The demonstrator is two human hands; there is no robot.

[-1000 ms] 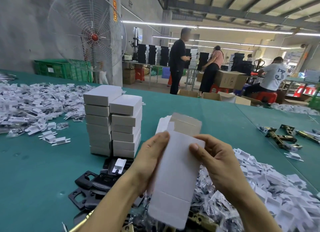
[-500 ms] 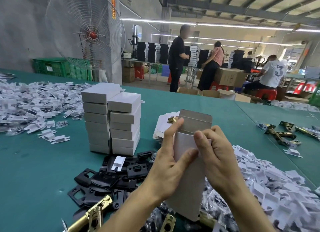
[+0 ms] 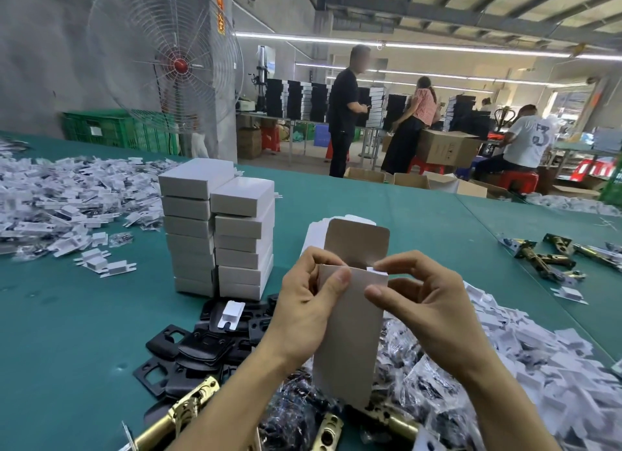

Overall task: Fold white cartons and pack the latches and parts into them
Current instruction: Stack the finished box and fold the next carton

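Observation:
I hold a white carton [image 3: 346, 336] upright in front of me, opened into a sleeve with its top flap [image 3: 358, 245] standing up. My left hand [image 3: 306, 306] grips its left edge, thumb on the front face. My right hand [image 3: 424, 302] pinches a small side flap at the top right corner. Brass latches [image 3: 181, 413] and black plates [image 3: 198, 349] lie under my forearms. Bagged small parts [image 3: 414, 383] lie behind the carton. Flat white cartons [image 3: 314, 235] are stacked just beyond it.
Two stacks of closed white boxes [image 3: 218, 235] stand on the green table [image 3: 67, 332] to the left. White cardboard inserts are heaped far left [image 3: 67, 194] and at the right [image 3: 538, 366]. More brass latches [image 3: 552, 255] lie far right. A fan [image 3: 165, 53] and people are behind.
The carton has gone from a flat blank to an opened sleeve. My left hand slid to its left edge and my right hand moved up to the top right flap.

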